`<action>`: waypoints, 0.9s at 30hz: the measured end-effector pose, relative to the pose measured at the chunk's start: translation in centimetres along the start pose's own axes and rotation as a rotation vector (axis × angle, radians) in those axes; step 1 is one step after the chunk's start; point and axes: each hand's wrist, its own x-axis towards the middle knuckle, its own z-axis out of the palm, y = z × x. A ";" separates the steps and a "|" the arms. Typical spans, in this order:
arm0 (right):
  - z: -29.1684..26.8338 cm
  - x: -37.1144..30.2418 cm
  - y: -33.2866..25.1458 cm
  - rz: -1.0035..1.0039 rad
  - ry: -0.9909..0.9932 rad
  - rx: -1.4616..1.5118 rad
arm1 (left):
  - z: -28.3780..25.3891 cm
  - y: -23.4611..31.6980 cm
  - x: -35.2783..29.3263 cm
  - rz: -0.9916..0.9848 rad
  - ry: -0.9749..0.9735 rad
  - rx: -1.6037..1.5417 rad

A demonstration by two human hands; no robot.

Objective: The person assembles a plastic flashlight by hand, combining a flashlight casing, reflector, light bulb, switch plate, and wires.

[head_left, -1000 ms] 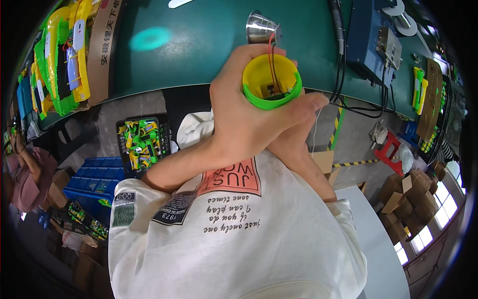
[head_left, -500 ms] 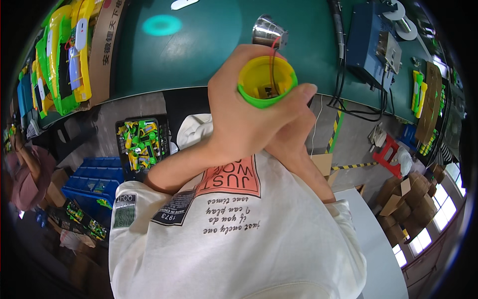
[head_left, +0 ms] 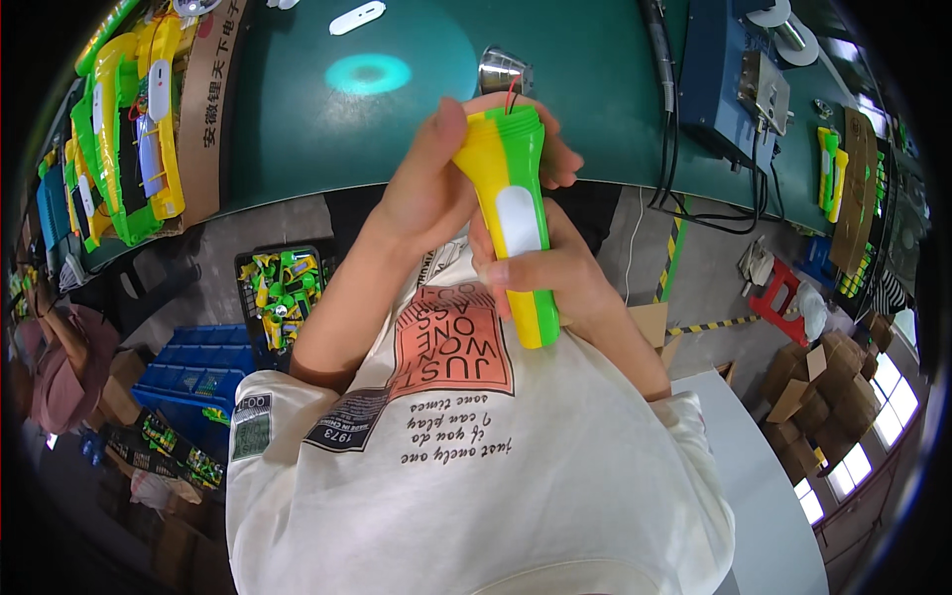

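Observation:
A yellow and green flashlight body with a pale oval switch panel lies lengthwise in front of my chest, its wide threaded end pointing toward the bench. My right hand is closed round its handle, thumb across the front. Behind the wide end curves my left hand, fingers stretched out past it and thumb raised at its left side; whether it touches the body is hidden. Red and black wires run out of the opening toward a shiny metal reflector cup just beyond my left fingers.
On the green bench lies a white oval panel. A cardboard box with yellow-green shells stands left; a blue soldering unit with cables stands right. A crate of parts is below left. Another person is at far left.
The flashlight body has swung from showing its open end to showing its side. My left hand has loosened from round the wide end, while my right hand now shows on the handle.

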 end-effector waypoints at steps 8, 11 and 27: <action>0.7 0.3 -0.1 0.007 0.102 0.125 | 0.8 0.6 0.5 -0.013 0.353 0.282; 0.0 0.2 0.4 0.007 -0.021 0.057 | 0.8 1.7 0.2 -0.165 0.440 0.536; -2.9 0.6 0.7 -0.224 -0.198 0.687 | -4.9 9.3 2.0 0.496 0.772 1.708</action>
